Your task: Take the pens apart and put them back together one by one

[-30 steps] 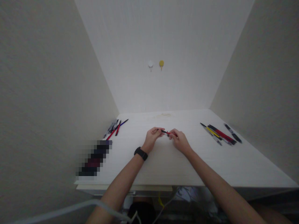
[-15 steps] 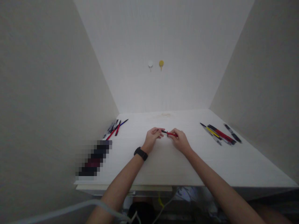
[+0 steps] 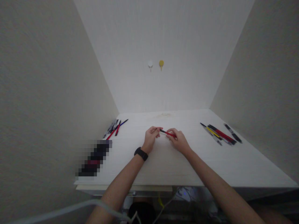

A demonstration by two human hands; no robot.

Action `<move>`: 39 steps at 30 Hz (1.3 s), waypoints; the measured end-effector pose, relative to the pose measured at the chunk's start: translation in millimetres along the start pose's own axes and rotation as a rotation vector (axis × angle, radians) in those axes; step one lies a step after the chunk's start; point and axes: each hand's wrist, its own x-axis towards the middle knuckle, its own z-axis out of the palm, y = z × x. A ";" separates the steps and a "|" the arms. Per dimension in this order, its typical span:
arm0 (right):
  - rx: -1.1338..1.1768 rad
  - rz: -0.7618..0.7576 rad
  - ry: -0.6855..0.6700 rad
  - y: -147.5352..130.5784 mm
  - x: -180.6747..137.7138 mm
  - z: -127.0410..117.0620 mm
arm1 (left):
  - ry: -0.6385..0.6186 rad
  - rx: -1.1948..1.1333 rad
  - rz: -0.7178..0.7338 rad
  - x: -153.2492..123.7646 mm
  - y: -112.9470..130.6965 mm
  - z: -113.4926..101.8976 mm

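Both of my hands meet over the middle of the white table (image 3: 163,165) on a thin red pen (image 3: 168,133) with a dark tip. My left hand (image 3: 150,137), a black watch on its wrist, pinches the pen's dark left end. The red right end is held in the closed fingers of my right hand (image 3: 178,139). The pen slants slightly, its left end higher in the picture.
Several pens (image 3: 115,128) in red, blue and black lie at the table's far left by the wall. Another group of pens (image 3: 220,133), red, yellow and black, lies at the right. A blurred dark object (image 3: 94,158) sits at the near left. Walls close in on three sides.
My two hands have shifted slightly left with the pen between them. More of the red barrel shows between my fingers now.
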 end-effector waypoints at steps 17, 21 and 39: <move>0.006 -0.074 -0.072 -1.3 1.3 -4.4 | 0.013 -0.034 -0.008 0.0 0.2 0.8; -0.032 -0.034 0.002 -1.6 0.2 -3.0 | 0.054 -0.002 0.014 0.2 -0.1 -1.0; -0.078 -0.069 -0.022 1.8 1.6 -1.8 | 0.060 -0.039 -0.002 -0.9 2.7 0.8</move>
